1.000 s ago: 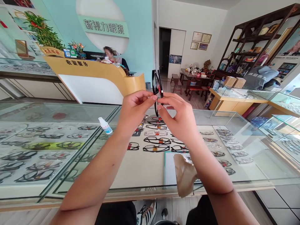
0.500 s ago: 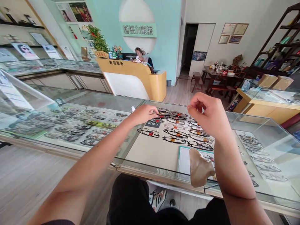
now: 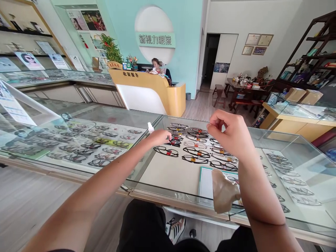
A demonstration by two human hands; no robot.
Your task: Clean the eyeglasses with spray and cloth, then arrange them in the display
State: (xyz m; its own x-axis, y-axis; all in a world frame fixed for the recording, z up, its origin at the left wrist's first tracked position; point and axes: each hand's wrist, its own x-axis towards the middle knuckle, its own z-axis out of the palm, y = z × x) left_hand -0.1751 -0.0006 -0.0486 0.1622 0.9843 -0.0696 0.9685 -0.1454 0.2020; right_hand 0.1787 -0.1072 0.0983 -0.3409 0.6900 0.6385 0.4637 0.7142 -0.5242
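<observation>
My left hand [image 3: 161,137] reaches over the glass counter, fingers pinched at a dark pair of glasses [image 3: 175,142] in the left column of frames. Partly hidden by the fingers, the exact hold on these glasses is hard to see. Above the right-hand columns, my right hand [image 3: 227,131] hovers with curled fingers and thumb near them; no object shows in it. Below it, more glasses [image 3: 195,159] with red and orange tags lie in rows. A tan cloth [image 3: 224,190] lies partly over a white, teal-edged tray [image 3: 206,182] close to my right forearm.
A small white bottle [image 3: 150,127] stands beside my left wrist. Glass display cases [image 3: 105,115] with many glasses extend to the left and right. Beyond the counter, a person [image 3: 161,68] sits behind a yellow reception desk [image 3: 175,99]. A dark wooden table [image 3: 244,85] stands farther back.
My left hand has moved a little left and nearer to me, to the dark glasses in the left column. My right hand keeps its curled pose. The view has tilted slightly up.
</observation>
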